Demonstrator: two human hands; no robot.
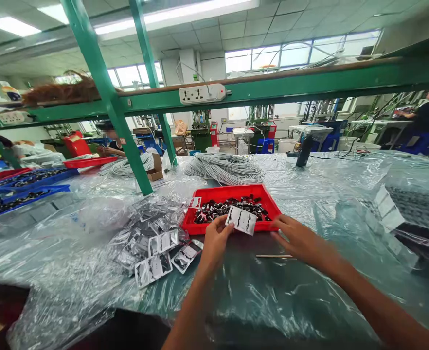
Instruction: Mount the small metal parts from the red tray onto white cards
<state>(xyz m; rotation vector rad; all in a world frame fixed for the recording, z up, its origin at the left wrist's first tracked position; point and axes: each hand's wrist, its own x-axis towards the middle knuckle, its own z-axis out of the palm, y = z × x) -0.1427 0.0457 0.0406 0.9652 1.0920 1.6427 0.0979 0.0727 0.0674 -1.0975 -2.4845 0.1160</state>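
My left hand (215,239) pinches a small white card with dark markings (241,220) by its left edge, above the near rim of a red tray (188,224). Many small shiny black pieces (214,210) lie in that tray. My right hand (299,239) is slightly blurred beside the tray's near right corner. Its thumb and fingers are apart, and I see nothing between them. A thin wooden stick (274,256) lies on the table just under it. To the left of my left hand is a heap of clear packets (145,228), several showing white cards like the held one.
A large coil of grey cable (225,167) lies behind the tray. A green post (121,116) stands left, joined to a shelf beam with a power strip (202,93). Blue trays (32,206) of dark parts are far left. At right lies a bagged grey stack (419,214). Other people sit further back.
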